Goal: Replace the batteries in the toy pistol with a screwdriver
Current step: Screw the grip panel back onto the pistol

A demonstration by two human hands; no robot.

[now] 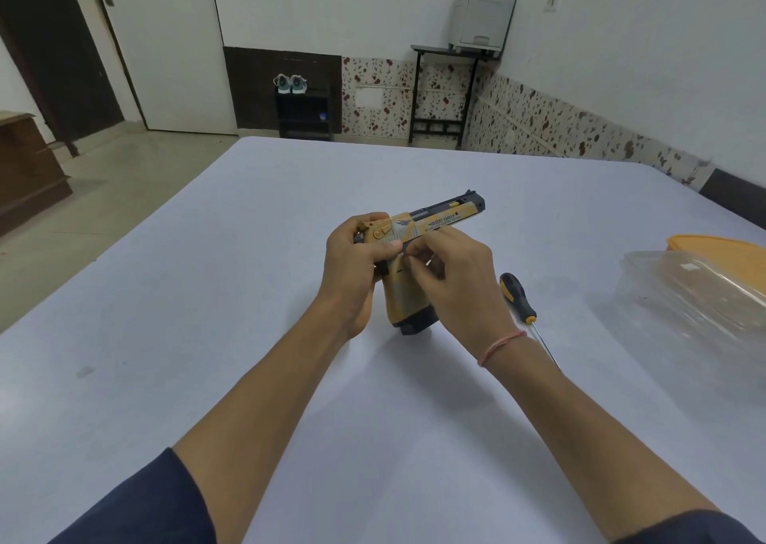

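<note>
Toy pistol [439,222]: mustard-yellow body with pale streaked camouflage; dark lettering and dark eagle emblem on side; black barrel top, muzzle and grip base.
Screwdriver [516,295], toward right edge of table: black handle with yellow-orange accents, silver shaft.
Table [207,295]: plain pale lavender-white cover, small grey smudge toward left edge.
Container [696,295] at right edge: clear, colourless; orange lid [721,253] behind it.
Thread [499,346] at wrist: pinkish red.
Sleeves [145,510]: dark navy, plain.
Wall tiles [539,125]: white, dark-red speckle.
</note>
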